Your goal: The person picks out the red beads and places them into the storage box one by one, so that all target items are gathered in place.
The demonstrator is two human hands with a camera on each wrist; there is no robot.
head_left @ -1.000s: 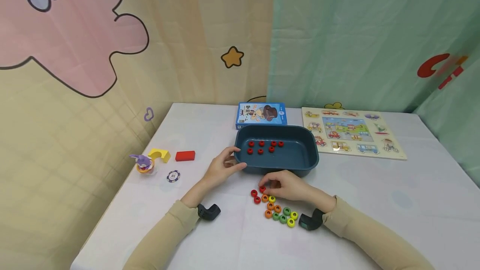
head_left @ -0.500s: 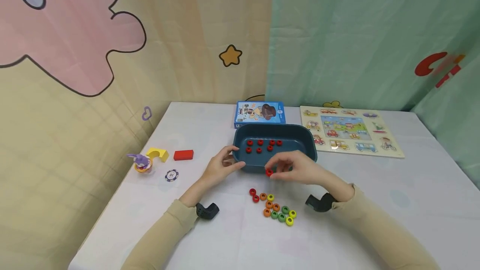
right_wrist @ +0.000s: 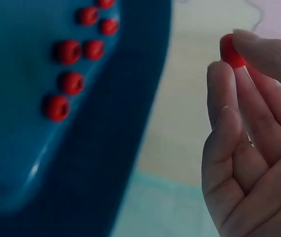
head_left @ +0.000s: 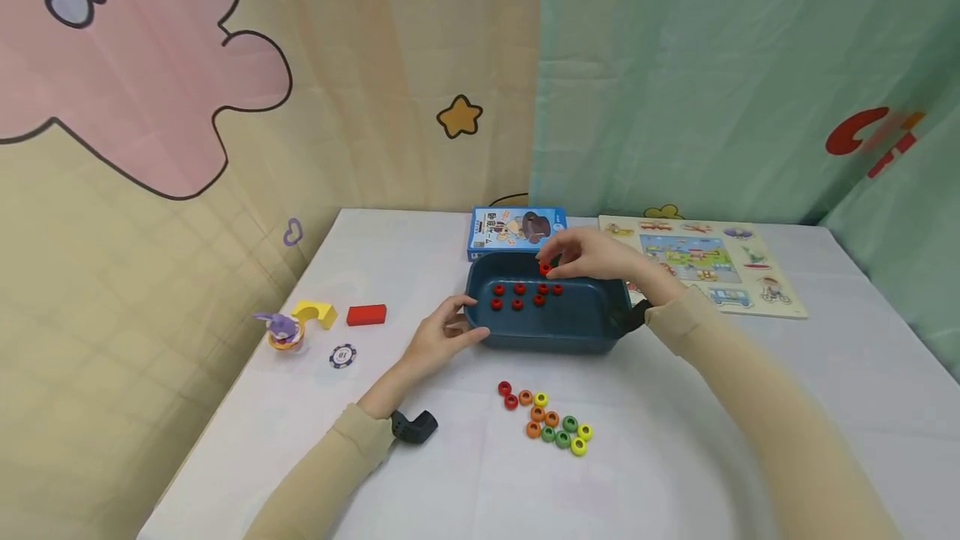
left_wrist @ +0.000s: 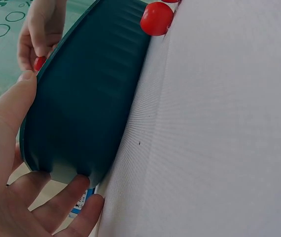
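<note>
A dark teal plastic tub stands on the table with several red beads on its floor. My left hand holds the tub's left end; in the left wrist view its thumb lies at the rim and its other fingers touch the side. Above the tub's far side, my right hand pinches one red bead between thumb and fingertips. Near the tub's front, a cluster of beads lies on the table: red, orange, green and yellow.
Behind the tub lies a blue picture box, with a wooden picture puzzle board to its right. At left are a red block, a yellow arch block, a purple toy figure and a poker chip.
My right hand has picked a red bead from the cluster, lifted it and carried it forward over the tub to its far side. My left hand has stayed at the tub's left end.
</note>
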